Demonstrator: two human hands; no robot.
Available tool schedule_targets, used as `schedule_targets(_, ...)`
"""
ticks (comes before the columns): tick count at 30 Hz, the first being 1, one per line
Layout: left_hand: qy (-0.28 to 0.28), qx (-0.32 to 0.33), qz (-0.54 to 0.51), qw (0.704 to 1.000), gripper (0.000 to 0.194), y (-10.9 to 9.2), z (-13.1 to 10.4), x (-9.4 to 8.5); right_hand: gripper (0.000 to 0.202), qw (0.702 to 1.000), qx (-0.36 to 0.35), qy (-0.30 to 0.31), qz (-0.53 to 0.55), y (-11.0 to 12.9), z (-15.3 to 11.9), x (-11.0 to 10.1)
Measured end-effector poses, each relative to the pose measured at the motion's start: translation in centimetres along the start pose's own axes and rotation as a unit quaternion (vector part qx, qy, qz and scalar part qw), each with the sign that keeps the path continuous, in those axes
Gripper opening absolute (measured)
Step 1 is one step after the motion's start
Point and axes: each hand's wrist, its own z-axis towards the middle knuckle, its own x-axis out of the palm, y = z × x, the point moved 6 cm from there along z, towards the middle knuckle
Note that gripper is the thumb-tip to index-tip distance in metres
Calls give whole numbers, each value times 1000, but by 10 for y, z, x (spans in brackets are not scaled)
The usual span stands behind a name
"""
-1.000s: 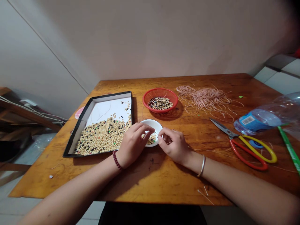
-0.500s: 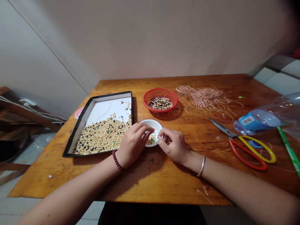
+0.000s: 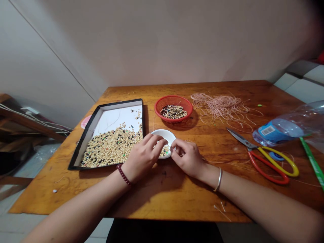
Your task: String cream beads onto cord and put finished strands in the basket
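**Tiny round cream, black and green beads (image 3: pixel 164 152), loose in the white bowl**

So the beads are lying in the near part of a small round white bowl (image 3: pixel 163 133) on a brown wooden table (image 3: pixel 162 195), and all the action is right over it. The right hand (image 3: pixel 187 157) has thumb and index squeezed into a narrow pinch at the near right rim, looks like on the end of a thin dark strand (image 3: pixel 168 145). That strand runs back toward the left hand (image 3: pixel 144 153), which is curled over the bowl's left side. Can't tell if the left fingertips actually grip it, or whether either hand has a bead.

Left of the bowl: a shallow black-edged box with a white bottom (image 3: pixel 108 116), loaded with more beads. Just beyond the bowl: a round red plastic basket (image 3: pixel 162 100), and beyond it to the right, a tangle of pale pink cord (image 3: pixel 222 104). Off to the right, scissors with red and yellow handles (image 3: pixel 249 145).

My read: it's the fiddly fingertip step, lining up the strand between the two hands. Next move probably calls for a steady right pinch and a light left touch, right above the bowl.
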Motion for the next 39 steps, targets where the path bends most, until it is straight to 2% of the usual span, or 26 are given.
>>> schedule_targets(3,8,4,13,1000,19,-2,0,-2,8,1000,10,3,3,-2,0,1)
schedule_targets(6,6,-14,-26,1000,18,-1,0,0,8,1000,11,2,0,-2,0,2)
schedule_targets(10,-53,-87,-118,988,8,10,-1,5,9,1000,6,-9,-3,-2,0,-1)
schedule_targets(12,-76,-149,-172,971,4,17,-3,9,10,1000,8,-13,-5,-3,0,-2)
schedule_targets(15,-85,-231,-283,927,7,26,-5,17,10,1000,2,-13,-3,-2,0,-2)
schedule_targets(17,-84,-258,-346,898,8,28,-5,21,10,1000,-5,-8,1,-1,0,-2)
schedule_targets(19,-81,-271,-372,884,10,29,-5,22,10,1000,-7,-2,1,-1,0,-1)
schedule_targets(22,-76,-279,-344,893,10,31,-6,21,9,1000,-1,6,-2,-2,0,0)
schedule_targets(25,-59,-277,-236,930,10,33,-6,18,10,1000,9,3,-7,-5,-1,0)
schedule_targets(28,-45,-242,-133,960,8,32,-5,14,11,1000,8,2,-9,-6,0,1)
schedule_targets(32,-55,-196,-164,965,10,26,-3,13,10,1000,7,9,-6,-5,1,3)
schedule_targets(39,-36,-184,-215,958,12,20,1,12,10,1000,3,7,-2,-2,0,1)
